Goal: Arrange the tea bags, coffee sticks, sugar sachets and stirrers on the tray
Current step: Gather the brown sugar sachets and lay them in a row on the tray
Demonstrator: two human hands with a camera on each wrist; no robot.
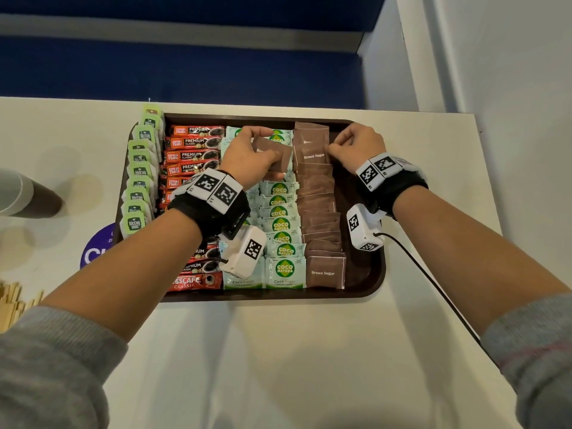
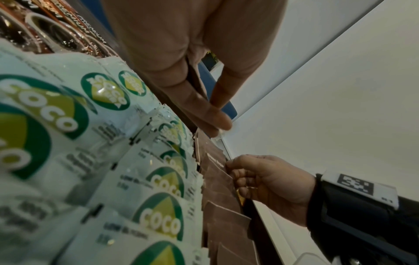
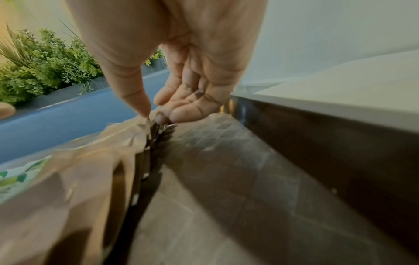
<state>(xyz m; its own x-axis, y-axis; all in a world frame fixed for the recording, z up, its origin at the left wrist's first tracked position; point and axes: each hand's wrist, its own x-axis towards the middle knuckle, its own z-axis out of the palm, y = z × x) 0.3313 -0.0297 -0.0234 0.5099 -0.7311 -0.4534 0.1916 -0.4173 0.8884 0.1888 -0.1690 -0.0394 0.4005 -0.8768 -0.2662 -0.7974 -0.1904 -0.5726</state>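
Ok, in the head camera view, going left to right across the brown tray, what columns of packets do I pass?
Green tea bags → red coffee sticks → white-and-green Coco Sugar sachets → brown Brown Sugar sachets → bare strip of brown tray.

1. Tray (image 1: 365, 286) sits on tabletop (image 1: 278, 351), near its far edge.
2. In tray, left to right: tea bags (image 1: 139, 193), coffee sticks (image 1: 192, 156), coco sugar sachets (image 1: 280, 224), brown sugar sachets (image 1: 318, 209). Each is a near-to-far overlapping column.
3. Strip of tray floor right of the brown sugar column.
4. Cup (image 1: 18, 193) on tabletop, left of tray.
5. Stirrers (image 1: 12, 305) on tabletop, near-left of tray.
6. Round sticker (image 1: 93, 252) at tray's near-left corner.
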